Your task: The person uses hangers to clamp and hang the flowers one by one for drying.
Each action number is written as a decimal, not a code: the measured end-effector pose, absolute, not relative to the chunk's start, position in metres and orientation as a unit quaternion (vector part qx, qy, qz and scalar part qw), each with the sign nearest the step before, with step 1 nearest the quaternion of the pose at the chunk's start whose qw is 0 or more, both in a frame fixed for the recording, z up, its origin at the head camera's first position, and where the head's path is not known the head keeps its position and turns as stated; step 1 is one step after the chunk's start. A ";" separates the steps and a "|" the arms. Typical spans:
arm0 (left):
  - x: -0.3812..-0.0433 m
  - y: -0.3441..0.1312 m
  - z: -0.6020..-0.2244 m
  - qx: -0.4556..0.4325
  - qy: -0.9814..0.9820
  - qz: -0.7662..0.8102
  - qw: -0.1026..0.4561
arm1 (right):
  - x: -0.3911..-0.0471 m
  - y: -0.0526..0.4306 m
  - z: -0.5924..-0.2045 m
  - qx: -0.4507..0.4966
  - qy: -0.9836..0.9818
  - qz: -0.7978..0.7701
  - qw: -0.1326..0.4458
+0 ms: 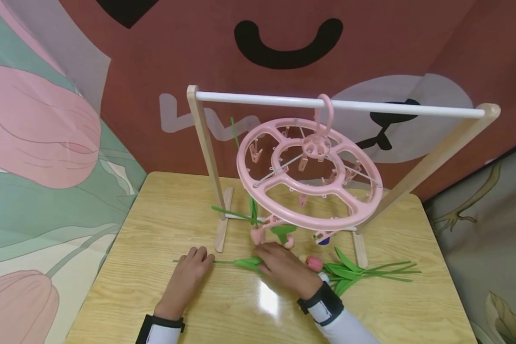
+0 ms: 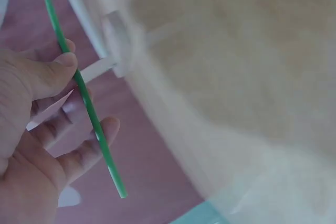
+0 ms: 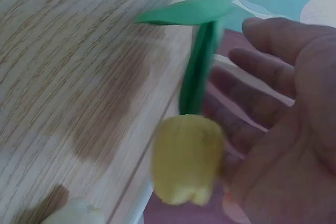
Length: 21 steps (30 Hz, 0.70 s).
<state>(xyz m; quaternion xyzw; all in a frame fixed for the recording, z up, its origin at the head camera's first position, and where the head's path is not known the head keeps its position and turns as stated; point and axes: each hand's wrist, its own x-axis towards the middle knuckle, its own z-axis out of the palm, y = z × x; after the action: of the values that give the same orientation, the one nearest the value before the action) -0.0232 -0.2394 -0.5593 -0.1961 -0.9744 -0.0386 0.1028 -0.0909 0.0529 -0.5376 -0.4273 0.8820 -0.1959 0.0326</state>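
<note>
Currently two hands (image 1: 190, 268) (image 1: 281, 262) — one tulip (image 3: 188, 158) (yellow) between them.

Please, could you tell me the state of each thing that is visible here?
Left hand: holding a stem of the yellow tulip
Right hand: fingers extended, not closed round the flower
Yellow tulip: held by its stem
Pink hanger: hooked on the white bar
Wooden stand: upright on the table
Pink tulip: lying on the table
Peach tulip: head down, seemingly clipped
Blue flower: mostly hidden, state unclear
</note>
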 end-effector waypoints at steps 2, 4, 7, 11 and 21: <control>-0.023 -0.236 -0.552 -0.200 -0.973 -0.037 0.113 | -0.091 0.054 -0.537 -0.440 0.879 -0.182 0.010; -0.023 -0.233 -0.545 -0.201 -0.972 -0.031 0.122 | -0.091 0.056 -0.536 -0.450 0.877 -0.166 -0.016; -0.024 -0.229 -0.536 -0.199 -0.970 -0.017 0.139 | -0.089 0.059 -0.533 -0.438 0.885 -0.154 -0.042; -0.024 -0.224 -0.527 -0.198 -0.967 -0.005 0.162 | -0.081 0.067 -0.528 -0.381 0.910 -0.164 -0.024; -0.022 -0.213 -0.516 -0.204 -0.959 -0.029 0.196 | -0.071 0.089 -0.530 -0.320 0.923 -0.211 -0.017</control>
<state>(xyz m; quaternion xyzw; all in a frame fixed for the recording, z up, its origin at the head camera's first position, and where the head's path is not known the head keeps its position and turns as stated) -0.0220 -0.2135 -0.5164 -0.2038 -0.9588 -0.0287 0.1958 -0.0708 0.0885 -0.5296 -0.3197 0.9235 -0.2114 -0.0166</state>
